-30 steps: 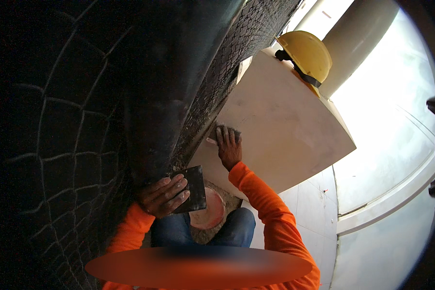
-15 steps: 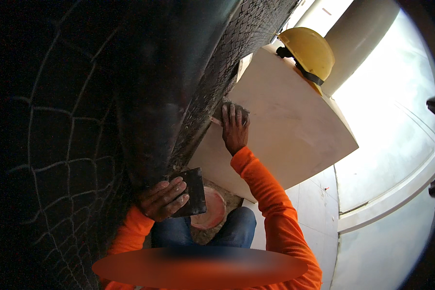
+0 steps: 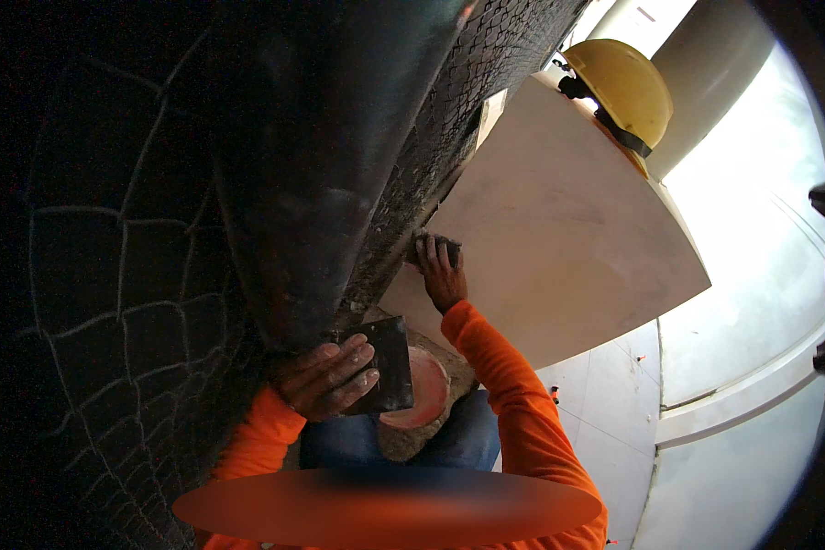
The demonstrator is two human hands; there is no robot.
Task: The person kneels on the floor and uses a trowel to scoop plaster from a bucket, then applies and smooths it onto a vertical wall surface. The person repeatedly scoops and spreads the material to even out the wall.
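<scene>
My left hand [image 3: 330,378] grips a thin, dark square plate [image 3: 394,371], its pale-dusted fingers lying over the near face. Farther out, my right hand [image 3: 444,280] has its fingers closed over a small dark pad [image 3: 451,247]. That pad sits at the left edge of a large pale board-like surface [image 3: 568,220], where it meets a gap along a dark mesh-covered wall. The pad's underside is hidden. Below the square plate is a round reddish tub [image 3: 429,390], partly covered by it, with my knees close by.
A thick dark pipe-like form [image 3: 312,174] and wire netting [image 3: 124,220] crowd my left side. On the far edge of the pale surface rests a yellow hard hat [image 3: 625,92]. Pale floor tiles [image 3: 605,394] with small red-orange pieces lie to the right.
My right hand has drawn the pad nearer to me along the pale surface's left edge. The left hand still holds the square plate. The whole view has shifted slightly.
</scene>
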